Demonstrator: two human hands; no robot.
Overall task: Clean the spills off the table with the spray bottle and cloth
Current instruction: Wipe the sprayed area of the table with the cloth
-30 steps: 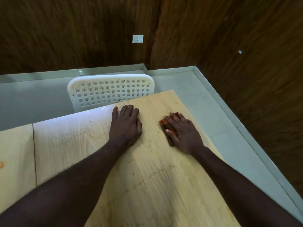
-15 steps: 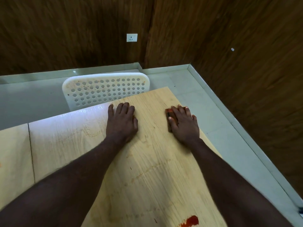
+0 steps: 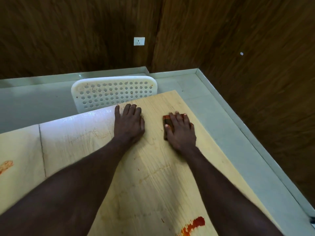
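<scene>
**Cloth pushed to the far end; red spill unwiped near the body**

Head view: Over the last second the right hand [image 3: 181,132] has slid the cloth [image 3: 166,118] away from the body and a little outward, so the fingers that were angled toward the left hand now point straight at the far edge of the counter [image 3: 153,176]. The right hand lies flat on the cloth, fingers straight and pressing down, not curled round it. The left hand [image 3: 129,124] has kept its place, palm down and fingers straight, bracing on the bare wood just before the white chair [image 3: 115,92].

The look down has also dropped, bringing a red spill [image 3: 196,223] into sight at the bottom edge, well apart from the cloth. An orange smear [image 3: 6,166] lies at the left edge. Around the hands the wood shows only faint rings and a wet sheen, so that patch seems nearly done. The stroke probably has to come back toward the body next. The spray bottle is not in sight.
</scene>
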